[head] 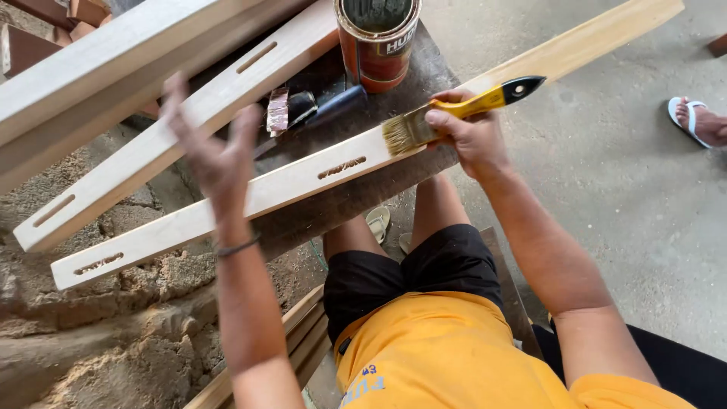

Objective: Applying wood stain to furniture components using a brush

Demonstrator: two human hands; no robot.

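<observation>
One brush (447,113) between right fingers (443,120)

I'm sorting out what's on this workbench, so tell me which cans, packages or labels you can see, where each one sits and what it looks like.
Paint can: top centre on the dark bench, past the slotted wooden slat; round, open, orange-red label with a white band, greyish contents.
Small wrapper: left of the can, crumpled, pinkish and silvery.
No signs or screens in view.

I see pale, smooth, matt wood in the slotted plank (303,178); the brush (454,113) has a glossy yellow plastic handle and tan bristles; the can (376,45) is shiny metal; the floor (621,174) is rough grey concrete.
</observation>
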